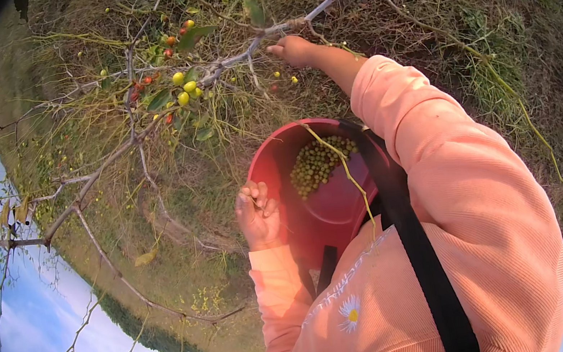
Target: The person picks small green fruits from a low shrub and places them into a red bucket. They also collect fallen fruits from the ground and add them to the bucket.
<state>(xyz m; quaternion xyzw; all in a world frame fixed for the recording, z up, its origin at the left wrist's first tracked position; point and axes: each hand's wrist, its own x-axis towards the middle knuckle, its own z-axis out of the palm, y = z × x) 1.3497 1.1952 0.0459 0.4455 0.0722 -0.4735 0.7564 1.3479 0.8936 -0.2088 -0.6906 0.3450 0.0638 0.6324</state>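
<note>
A red plastic bucket (277, 149) hangs at my front from a black strap (400, 202), with many small green-yellow fruits (316, 168) inside at its far side. Beside the bucket's left rim is my left hand (258, 212), fingers curled; whether something small is between them cannot be told. Farther out, my right hand (293, 51) reaches to just below a pale grey branch (317, 9), its fingertips partly hidden from view. Left of that hand, larger yellow-green fruits (186, 87) and several red and orange ones (169, 45) hang among leaves.
A thin yellowish twig (345, 166) crosses over the bucket's opening. Bare branches (96, 176) spread across the left side, one running down to a lower fork (122, 276). Another long twig (523, 112) droops at the right. Grass and dry stems (484, 36) cover the ground behind.
</note>
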